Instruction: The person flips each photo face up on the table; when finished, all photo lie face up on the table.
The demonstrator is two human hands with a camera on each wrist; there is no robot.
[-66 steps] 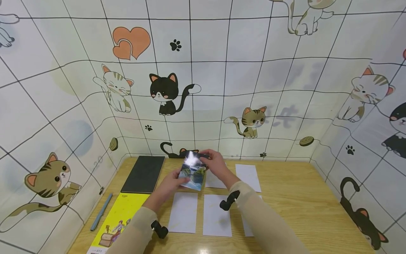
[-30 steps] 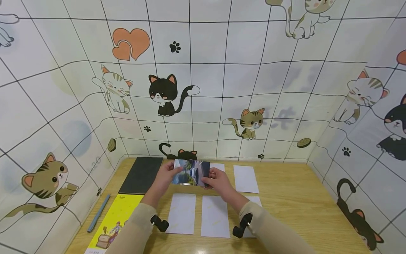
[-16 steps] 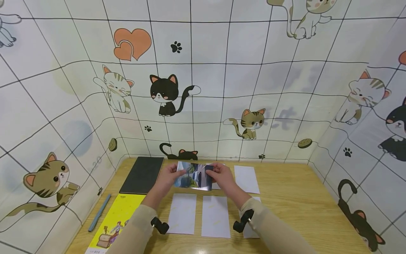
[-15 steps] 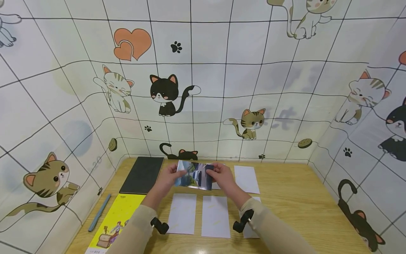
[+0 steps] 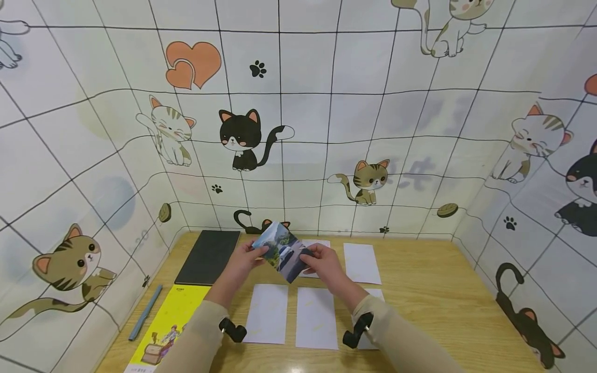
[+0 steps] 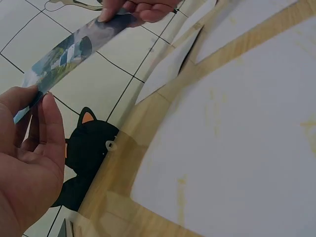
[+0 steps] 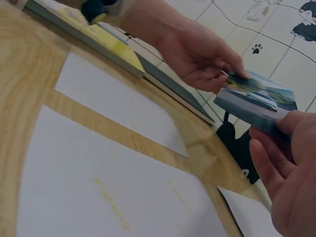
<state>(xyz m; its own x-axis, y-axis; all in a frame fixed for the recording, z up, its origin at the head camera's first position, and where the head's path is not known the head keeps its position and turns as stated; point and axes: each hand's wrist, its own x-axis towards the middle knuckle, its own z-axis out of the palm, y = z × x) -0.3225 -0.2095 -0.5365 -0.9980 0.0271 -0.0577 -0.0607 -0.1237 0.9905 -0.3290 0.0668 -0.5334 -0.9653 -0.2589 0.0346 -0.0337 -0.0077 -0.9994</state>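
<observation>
Both the left hand (image 5: 243, 259) and the right hand (image 5: 325, 264) only pinch the tilted glossy photo (image 5: 283, 250) at opposite edges with their fingers (image 6: 49, 123), so it could slip onto the worktop (image 5: 429, 290).

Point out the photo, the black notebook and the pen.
photo (image 5: 282, 250), head view, middle of its printed face
black notebook (image 5: 210, 257), head view, centre of its cover
pen (image 5: 144, 313), head view, middle of its barrel

A glossy printed photo (image 5: 283, 250) between both hands; below them, matt white paper cards (image 5: 267, 313) on smooth light wood table (image 5: 434, 295).
</observation>
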